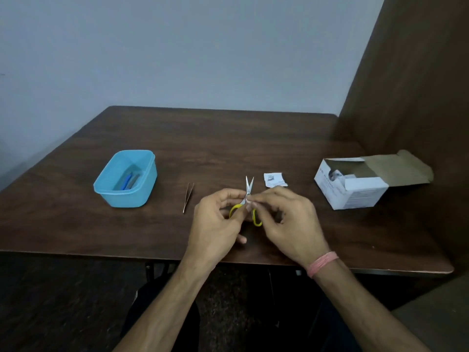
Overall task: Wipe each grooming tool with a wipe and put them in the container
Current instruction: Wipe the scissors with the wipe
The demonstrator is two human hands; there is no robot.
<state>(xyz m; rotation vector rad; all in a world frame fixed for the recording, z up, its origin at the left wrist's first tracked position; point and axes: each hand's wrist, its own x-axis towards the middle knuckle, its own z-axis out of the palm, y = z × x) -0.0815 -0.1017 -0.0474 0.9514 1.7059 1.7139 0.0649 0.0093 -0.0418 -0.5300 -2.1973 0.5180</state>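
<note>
Small scissors (249, 185) with yellow handles stand blades-up and slightly apart over the middle of the brown table (228, 138). My left hand (218, 222) holds them near the pivot and a yellow loop. My right hand (284, 219) pinches at the base of the blades, where a bit of white wipe seems to sit; it is mostly hidden. Metal tweezers (188, 197) lie on the table left of my hands. The blue plastic container (149, 174) stands further left and holds a blue-handled tool (127, 181) with another item beside it.
A torn white wipe sachet (274, 179) lies just behind my right hand. An open white cardboard box (355, 191) of sachets stands at the right, near a brown wooden partition (411, 97). The near table edge runs just under my wrists.
</note>
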